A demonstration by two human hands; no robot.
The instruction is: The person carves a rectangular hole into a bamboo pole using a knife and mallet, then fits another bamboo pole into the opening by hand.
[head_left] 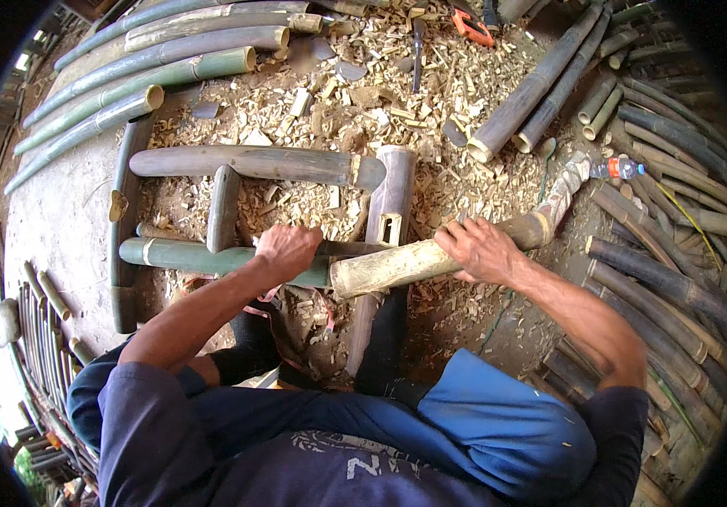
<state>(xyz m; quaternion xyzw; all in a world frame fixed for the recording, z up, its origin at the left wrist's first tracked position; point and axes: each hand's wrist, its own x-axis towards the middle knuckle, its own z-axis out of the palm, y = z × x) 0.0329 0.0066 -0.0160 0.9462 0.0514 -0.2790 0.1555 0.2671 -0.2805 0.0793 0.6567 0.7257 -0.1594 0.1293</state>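
- Left hand [289, 251]: fingers curled in and pressed together as a fist, just above the green pole [211, 256]; whether anything is enclosed in it cannot be told.
- Right hand [483, 251]: fingers bent over the top of the pale pole [405, 264], close together, gripping it from above; thumb partly hidden.
- Pale pole: located in front of the person, slanting up to the right, its surface scraped. Its cut left end meets the right end of the green pole; whether the two are joined cannot be told.
- Post [394, 182]: beyond the pale pole, with a rectangular slot cut in it.
- Frame: the green pole and a grey pole [236, 163] run roughly parallel, with a short crosspiece [224, 207] between them.
- Lettering: the dark shirt [296, 469] bears pale print across the chest, partly lost in folds.
- Labelling: the plastic bottle [615, 168] at right shows a coloured label, too small to read.
- Floor: wood chips [296, 198] scattered beyond the hands; a long dark tool [416, 55] lies among them.
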